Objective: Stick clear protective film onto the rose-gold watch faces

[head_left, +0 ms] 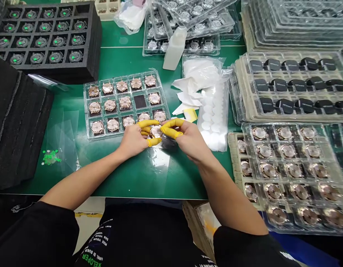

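Observation:
My left hand (pixel 136 138), with yellow finger cots on its fingertips, grips a rose-gold watch head (pixel 156 131) between thumb and fingers. Yellow cots also cover fingers of my right hand (pixel 185 138), which are pinched together at the watch head's right edge; what lies between them, if anything, is hidden. Beneath the right fingers shows a dark, shiny piece (pixel 168 141) that I cannot make out. Just behind my hands lies a clear plastic tray (pixel 88 120) of similar watch heads, where one compartment (pixel 139 101) has only its dark base showing.
Black foam trays (pixel 92 48) with green-dotted watch parts stand at left. A white bottle (pixel 175 48), white wipes (pixel 188 91) and a bag of round white pads (pixel 214 118) lie beyond my right hand. Stacked trays (pixel 243 128) line the right side. Green dots (pixel 51 157) lie at left.

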Demonstrator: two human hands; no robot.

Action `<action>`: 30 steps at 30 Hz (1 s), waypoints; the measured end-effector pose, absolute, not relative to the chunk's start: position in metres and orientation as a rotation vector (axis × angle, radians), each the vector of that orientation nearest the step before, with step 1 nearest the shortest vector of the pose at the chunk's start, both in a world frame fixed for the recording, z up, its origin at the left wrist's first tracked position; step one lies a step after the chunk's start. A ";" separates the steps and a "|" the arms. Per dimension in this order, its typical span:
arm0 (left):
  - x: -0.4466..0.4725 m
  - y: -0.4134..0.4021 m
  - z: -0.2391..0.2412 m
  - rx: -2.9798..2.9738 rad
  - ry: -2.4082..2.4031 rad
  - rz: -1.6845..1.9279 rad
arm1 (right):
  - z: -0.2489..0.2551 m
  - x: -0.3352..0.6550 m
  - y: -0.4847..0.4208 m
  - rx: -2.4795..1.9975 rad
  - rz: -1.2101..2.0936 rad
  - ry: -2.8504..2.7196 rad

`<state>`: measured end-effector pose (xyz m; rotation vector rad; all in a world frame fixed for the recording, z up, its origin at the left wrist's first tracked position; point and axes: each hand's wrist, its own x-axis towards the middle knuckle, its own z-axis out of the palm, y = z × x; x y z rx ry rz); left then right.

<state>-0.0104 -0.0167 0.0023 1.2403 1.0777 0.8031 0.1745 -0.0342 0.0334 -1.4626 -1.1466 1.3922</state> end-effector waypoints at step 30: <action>-0.011 -0.018 0.002 1.283 1.087 0.803 | 0.028 0.175 -0.036 -1.590 1.287 -1.320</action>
